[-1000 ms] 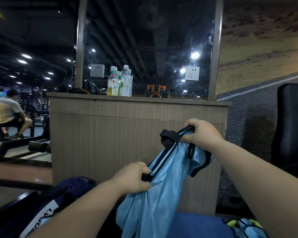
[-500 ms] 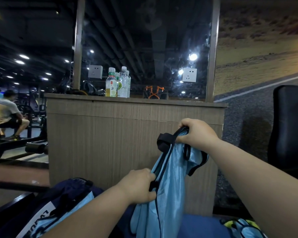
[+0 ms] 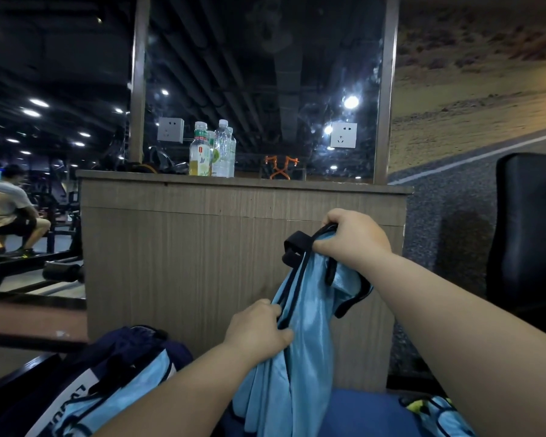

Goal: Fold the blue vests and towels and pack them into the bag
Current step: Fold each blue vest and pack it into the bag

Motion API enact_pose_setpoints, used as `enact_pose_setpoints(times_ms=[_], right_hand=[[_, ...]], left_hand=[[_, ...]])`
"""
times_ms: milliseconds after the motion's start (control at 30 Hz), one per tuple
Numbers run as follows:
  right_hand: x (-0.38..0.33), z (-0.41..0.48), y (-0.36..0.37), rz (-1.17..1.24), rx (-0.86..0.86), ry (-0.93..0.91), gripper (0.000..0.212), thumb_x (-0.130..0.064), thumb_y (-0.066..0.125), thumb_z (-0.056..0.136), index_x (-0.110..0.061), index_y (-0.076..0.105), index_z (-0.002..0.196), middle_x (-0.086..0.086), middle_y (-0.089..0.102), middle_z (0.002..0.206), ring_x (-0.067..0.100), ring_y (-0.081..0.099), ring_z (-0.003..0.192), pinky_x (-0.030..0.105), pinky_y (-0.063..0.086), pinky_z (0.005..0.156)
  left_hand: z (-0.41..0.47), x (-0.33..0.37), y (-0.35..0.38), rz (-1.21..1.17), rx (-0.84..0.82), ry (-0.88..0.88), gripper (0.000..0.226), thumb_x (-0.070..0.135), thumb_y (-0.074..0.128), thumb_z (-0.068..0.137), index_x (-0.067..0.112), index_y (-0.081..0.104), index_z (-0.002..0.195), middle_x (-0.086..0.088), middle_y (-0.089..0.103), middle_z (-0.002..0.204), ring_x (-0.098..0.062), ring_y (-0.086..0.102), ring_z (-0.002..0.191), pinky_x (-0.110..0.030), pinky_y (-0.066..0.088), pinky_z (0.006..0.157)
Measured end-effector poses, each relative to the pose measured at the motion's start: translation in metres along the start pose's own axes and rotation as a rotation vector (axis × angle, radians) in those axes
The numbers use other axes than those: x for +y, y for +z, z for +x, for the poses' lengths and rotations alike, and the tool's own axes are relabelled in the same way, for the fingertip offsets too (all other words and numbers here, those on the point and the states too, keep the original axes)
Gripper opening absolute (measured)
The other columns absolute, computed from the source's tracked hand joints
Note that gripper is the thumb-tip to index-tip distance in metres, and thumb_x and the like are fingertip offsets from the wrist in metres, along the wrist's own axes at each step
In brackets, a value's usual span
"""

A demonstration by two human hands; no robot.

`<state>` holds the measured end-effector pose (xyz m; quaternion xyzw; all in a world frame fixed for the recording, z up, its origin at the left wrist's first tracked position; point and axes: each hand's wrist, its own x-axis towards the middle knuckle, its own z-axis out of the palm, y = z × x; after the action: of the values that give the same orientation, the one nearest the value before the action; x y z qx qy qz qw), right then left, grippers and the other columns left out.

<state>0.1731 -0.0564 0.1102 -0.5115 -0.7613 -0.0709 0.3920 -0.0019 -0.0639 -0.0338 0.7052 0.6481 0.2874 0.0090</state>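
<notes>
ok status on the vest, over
Left hand grips vest trim midway, right hand grips its top. Vest hangs unfolded between them. Bag lower left, blue cloth inside.

The place is looking like a gym: at the left a person (image 3: 10, 206) in shorts and trainers is sitting among black steel machine frames (image 3: 29, 260) with a padded roller (image 3: 62, 272), and round ceiling lights (image 3: 38, 103) are shining overhead. A wood-grain counter (image 3: 234, 234) is carrying drink bottles (image 3: 199, 152) before a tall mirrored panel (image 3: 265, 74) in which an orange frame (image 3: 281, 165) is showing, while a desert-road mural (image 3: 486, 89) is covering the right wall behind a black padded backrest (image 3: 530, 231). A navy sports bag (image 3: 114, 357) is lying beside a black-trimmed blue vest (image 3: 303, 342).
</notes>
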Motion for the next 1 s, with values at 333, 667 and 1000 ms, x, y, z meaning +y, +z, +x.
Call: enact_pose_setpoints(times_ms=[333, 667, 1000], right_hand=[[0.022, -0.002, 0.002, -0.007, -0.014, 0.092, 0.02, -0.037, 0.074, 0.07, -0.027, 0.058, 0.077, -0.009, 0.062, 0.078, 0.012, 0.058, 0.072, 0.028, 0.045, 0.055], [0.036, 0.0, 0.005, -0.018, -0.02, 0.133, 0.025, -0.042, 0.077, 0.07, -0.028, 0.056, 0.073, -0.009, 0.062, 0.078, 0.013, 0.059, 0.074, 0.028, 0.043, 0.055], [0.047, -0.011, 0.017, -0.267, -0.452, 0.086, 0.039, -0.036, 0.081, 0.071, -0.038, 0.065, 0.107, -0.012, 0.061, 0.112, 0.013, 0.057, 0.102, 0.03, 0.051, 0.086]], left_hand=[[0.004, -0.015, -0.015, 0.249, -0.027, 0.052, 0.017, 0.028, 0.064, 0.079, 0.024, 0.065, 0.096, 0.004, 0.061, 0.095, -0.017, 0.058, 0.089, -0.034, 0.05, 0.081], [0.007, -0.034, -0.029, -0.254, -0.116, -0.002, 0.024, 0.009, 0.066, 0.074, 0.031, 0.058, 0.067, 0.011, 0.056, 0.064, -0.009, 0.052, 0.058, -0.02, 0.039, 0.053], [0.0, -0.011, -0.059, -0.955, -0.315, -0.11, 0.02, 0.003, 0.055, 0.057, 0.018, 0.065, 0.064, -0.007, 0.06, 0.07, -0.023, 0.058, 0.066, -0.031, 0.047, 0.068]])
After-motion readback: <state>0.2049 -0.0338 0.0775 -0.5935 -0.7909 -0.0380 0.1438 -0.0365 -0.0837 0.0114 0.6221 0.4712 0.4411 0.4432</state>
